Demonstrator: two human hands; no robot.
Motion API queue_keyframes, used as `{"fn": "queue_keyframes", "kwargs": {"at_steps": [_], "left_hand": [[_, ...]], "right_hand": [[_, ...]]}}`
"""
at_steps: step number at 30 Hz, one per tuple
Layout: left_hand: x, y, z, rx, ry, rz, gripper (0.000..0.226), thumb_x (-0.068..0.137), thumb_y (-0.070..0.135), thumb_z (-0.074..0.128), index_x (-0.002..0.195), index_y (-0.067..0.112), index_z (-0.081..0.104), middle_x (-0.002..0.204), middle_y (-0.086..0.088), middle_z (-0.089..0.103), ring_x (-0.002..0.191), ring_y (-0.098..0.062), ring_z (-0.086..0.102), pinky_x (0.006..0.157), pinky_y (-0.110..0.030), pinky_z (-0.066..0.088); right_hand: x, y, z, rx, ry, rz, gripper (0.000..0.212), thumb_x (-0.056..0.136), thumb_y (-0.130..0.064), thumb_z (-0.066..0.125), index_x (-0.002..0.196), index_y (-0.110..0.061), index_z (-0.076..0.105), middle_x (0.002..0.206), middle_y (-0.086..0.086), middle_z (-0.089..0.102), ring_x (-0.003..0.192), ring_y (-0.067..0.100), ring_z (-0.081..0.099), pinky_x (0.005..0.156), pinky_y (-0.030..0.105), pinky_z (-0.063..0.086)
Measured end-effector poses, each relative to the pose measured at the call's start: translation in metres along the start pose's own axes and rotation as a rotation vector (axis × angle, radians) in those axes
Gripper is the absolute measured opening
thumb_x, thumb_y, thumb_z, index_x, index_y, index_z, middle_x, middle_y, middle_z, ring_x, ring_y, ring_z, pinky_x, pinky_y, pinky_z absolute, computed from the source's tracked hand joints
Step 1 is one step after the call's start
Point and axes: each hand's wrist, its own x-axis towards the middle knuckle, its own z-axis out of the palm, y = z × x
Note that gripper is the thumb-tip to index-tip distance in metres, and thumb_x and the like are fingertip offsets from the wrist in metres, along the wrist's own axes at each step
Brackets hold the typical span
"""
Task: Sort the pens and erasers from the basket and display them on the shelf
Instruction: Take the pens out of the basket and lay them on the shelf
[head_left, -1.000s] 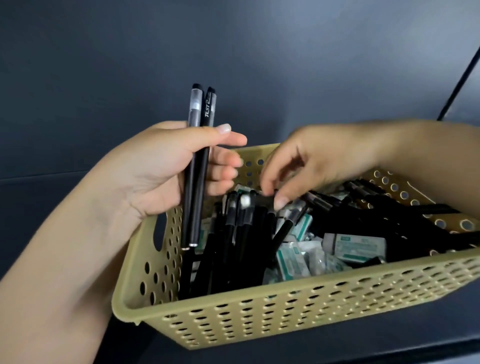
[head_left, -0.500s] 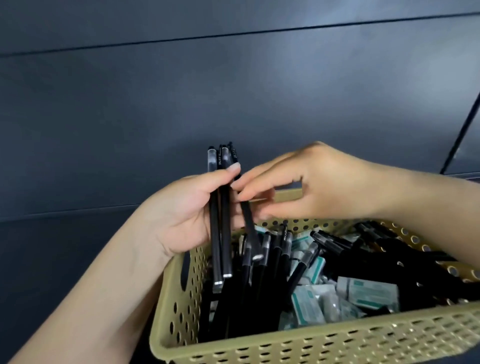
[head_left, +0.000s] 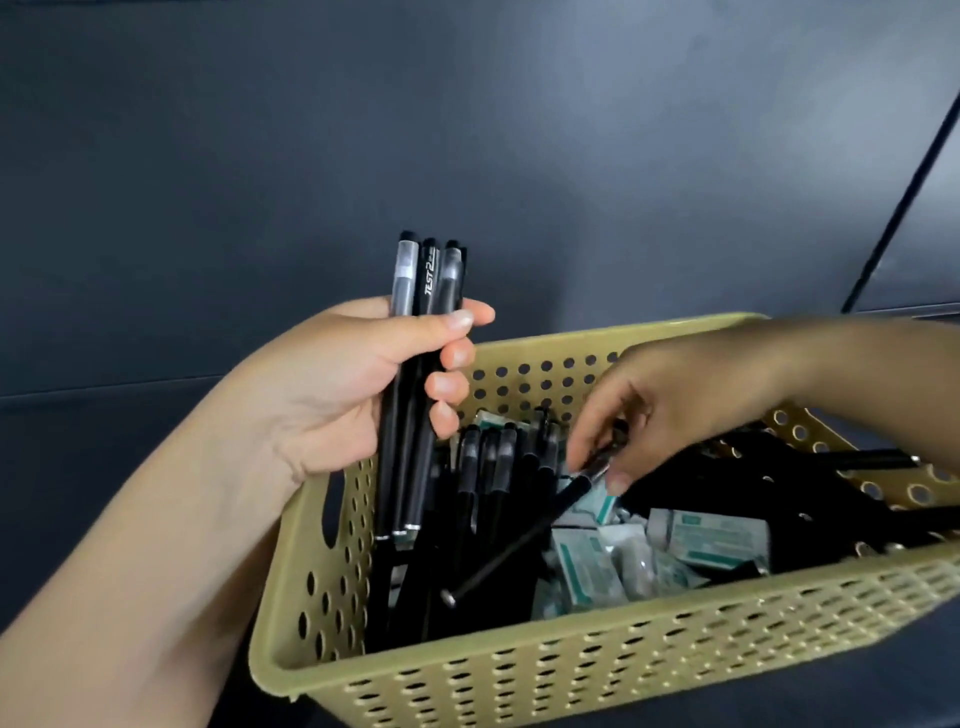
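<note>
Over the left end of the basket (head_left: 571, 670), the left hand (head_left: 332, 384) gripped a bundle of black pens (head_left: 415, 374) upright, thumb across the front and fingers curled round the barrels, caps up and lower ends dipping below the rim. Deeper inside, the right hand (head_left: 670, 410) reached down from the right with its wrist bent, thumb and forefinger pinching the upper end of a slanted pen (head_left: 524, 535) whose far tip pointed toward the near wall. Such pens looked light, stiff and smooth, so a bundle could slide apart; a grasp near mid-barrel probably held best. More pens (head_left: 493, 467) stood leaning beside it, others lay piled at the right, and wrapped erasers (head_left: 711, 535) sat in the middle, small, blocky and likely slick in their film. No shelf display was visible.
</note>
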Motion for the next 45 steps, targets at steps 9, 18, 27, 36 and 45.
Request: {"fn": "queue_keyframes", "kwargs": {"at_steps": [9,18,27,36,45], "left_hand": [[0.002,-0.003,0.003,0.097,0.009,0.042,0.029,0.062,0.020,0.059,0.085,0.005,0.067,0.052,0.001,0.058,0.041,-0.008,0.052,0.037,-0.017,0.041],[-0.003,-0.003,0.002,0.079,-0.151,-0.049,0.018,0.073,0.011,0.065,0.087,0.001,0.071,0.092,-0.017,0.072,0.084,-0.028,0.070,0.069,-0.033,0.058],[-0.001,-0.003,-0.003,-0.121,0.074,0.175,0.024,0.066,0.011,0.058,0.089,0.008,0.064,0.061,0.001,0.058,0.051,-0.008,0.053,0.046,-0.019,0.046],[-0.004,-0.001,-0.010,-0.208,0.069,0.198,0.013,0.070,0.018,0.055,0.082,0.013,0.059,0.054,0.006,0.045,0.039,-0.003,0.038,0.038,-0.012,0.032],[-0.001,-0.004,-0.018,-0.038,0.037,0.160,0.015,0.072,0.028,0.057,0.081,0.016,0.054,0.047,0.008,0.051,0.035,-0.004,0.047,0.036,-0.014,0.038]], "right_hand": [[0.005,0.002,0.000,0.123,0.142,-0.058,0.024,0.061,-0.020,0.076,0.076,-0.034,0.065,0.068,-0.014,0.064,0.060,-0.009,0.054,0.060,0.004,0.040],[-0.004,-0.046,-0.039,0.386,0.375,-0.284,0.027,0.047,-0.021,0.070,0.071,-0.015,0.061,0.056,-0.002,0.065,0.053,0.006,0.062,0.054,0.015,0.051],[0.005,-0.024,-0.024,0.412,0.360,-0.119,0.044,0.048,-0.034,0.071,0.090,-0.025,0.065,0.085,-0.004,0.070,0.076,0.005,0.067,0.075,0.019,0.055],[0.037,-0.029,-0.005,-0.185,-0.136,-0.151,0.068,0.073,-0.029,0.072,0.134,-0.032,0.043,0.136,-0.026,0.037,0.123,-0.014,0.026,0.098,-0.003,0.016],[0.037,-0.010,-0.005,-0.121,-0.174,-0.091,0.043,0.056,-0.041,0.069,0.097,-0.044,0.056,0.092,-0.030,0.057,0.087,-0.016,0.053,0.076,0.001,0.039]]}}
